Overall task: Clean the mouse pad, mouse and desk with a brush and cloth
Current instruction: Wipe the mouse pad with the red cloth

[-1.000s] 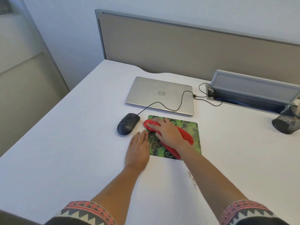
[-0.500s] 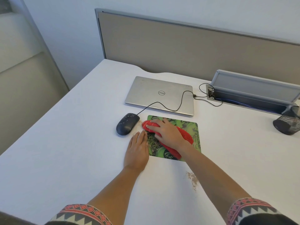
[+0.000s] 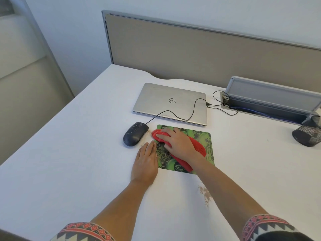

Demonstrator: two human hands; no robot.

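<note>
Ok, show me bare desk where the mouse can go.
Widest bare desk lies left of the mouse and left hand. Another patch sits between mouse pad and mesh cup. Crowded: right hand with red brush on the pad, laptop behind, crumbs near the right forearm.

A closed silver laptop (image 3: 166,101) lies flat, logo up. A thin black cable (image 3: 208,104) crosses its right near corner and loops toward a grey cable tray (image 3: 260,106) just to the right. The tray's lid (image 3: 271,89) stands raised, with blue wires inside. A black mesh cup (image 3: 307,134) sits near the tray's right end, partly cut off by the frame. Behind everything runs a beige partition (image 3: 191,54) with a grey frame, and a pale wall (image 3: 156,6) rises beyond it.
</note>
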